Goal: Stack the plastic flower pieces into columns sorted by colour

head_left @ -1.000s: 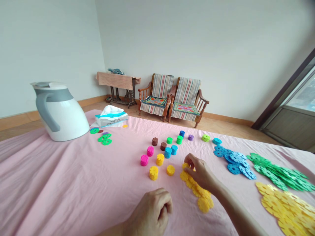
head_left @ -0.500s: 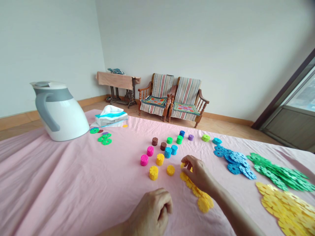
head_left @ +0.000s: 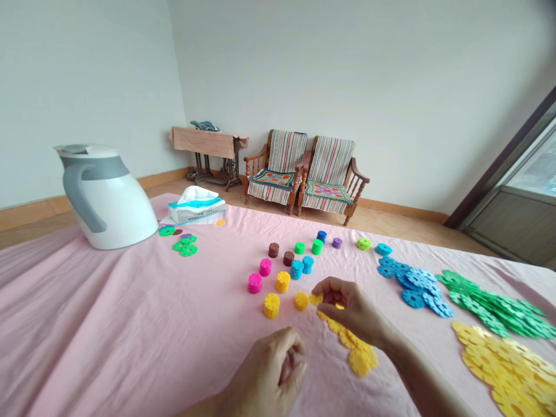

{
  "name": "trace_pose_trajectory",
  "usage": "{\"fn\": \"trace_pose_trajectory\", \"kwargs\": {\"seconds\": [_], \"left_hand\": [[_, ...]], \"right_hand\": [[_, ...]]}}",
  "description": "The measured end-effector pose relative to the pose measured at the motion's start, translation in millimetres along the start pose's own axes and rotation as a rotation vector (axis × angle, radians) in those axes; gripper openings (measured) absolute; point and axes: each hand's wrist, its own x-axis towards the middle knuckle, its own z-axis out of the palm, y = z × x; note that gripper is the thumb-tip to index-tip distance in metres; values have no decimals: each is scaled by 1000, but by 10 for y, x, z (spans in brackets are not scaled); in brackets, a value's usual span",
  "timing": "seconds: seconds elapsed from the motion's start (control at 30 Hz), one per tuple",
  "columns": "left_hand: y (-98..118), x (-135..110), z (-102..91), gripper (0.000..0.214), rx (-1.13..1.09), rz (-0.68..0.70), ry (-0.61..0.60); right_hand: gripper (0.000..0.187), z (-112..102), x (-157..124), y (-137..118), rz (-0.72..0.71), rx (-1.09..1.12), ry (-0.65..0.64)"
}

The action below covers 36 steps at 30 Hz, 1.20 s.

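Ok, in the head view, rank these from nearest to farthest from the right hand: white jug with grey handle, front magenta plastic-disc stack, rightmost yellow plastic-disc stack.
1. Rightmost yellow plastic-disc stack: just left of the right hand.
2. Front magenta plastic-disc stack: farther left.
3. White jug with grey handle: far left.

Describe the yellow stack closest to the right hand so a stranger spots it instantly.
On the pink cloth, find the right hand holding a yellow disc. The yellow stack sits just left of that disc, shorter than the other two yellow stacks.
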Motion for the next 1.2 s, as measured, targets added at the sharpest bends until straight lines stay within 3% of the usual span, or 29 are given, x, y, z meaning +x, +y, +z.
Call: {"fn": "trace_pose_trajectory", "kwargs": {"seconds": [0.03,0.1,0.23,0.37,0.63,0.73,0.87,0.93,1.2], "left_hand": [[0,-1,9,5,-83,-32,-32],[-10,3,39,22,-269,-120,-94],[-51,36,94,39,-583,-246,-115],[-91,66,101,40,-750,-268,-101],[-93,71,85,41,-785,-261,-77],[-78,64,86,42,-766,-272,-85],[-71,48,97,42,-641,-296,-127],[-72,43,103,39,-581,-301,-152],[-28,41,75,24,-481,-323,-197]], "right_hand": [[16,11,-36,-68,-11,52,-63],[17,45,-109,-187,-33,114,-165],[13,143,-211,-336,-73,94,-263],[9,232,-233,-397,-97,-4,-221],[15,238,-238,-466,-110,-84,-216],[16,208,-183,-384,-101,-103,-127],[17,222,-30,-142,-59,-128,232],[18,260,30,-40,-36,-170,343],[16,406,42,-11,-12,-323,333]]}}
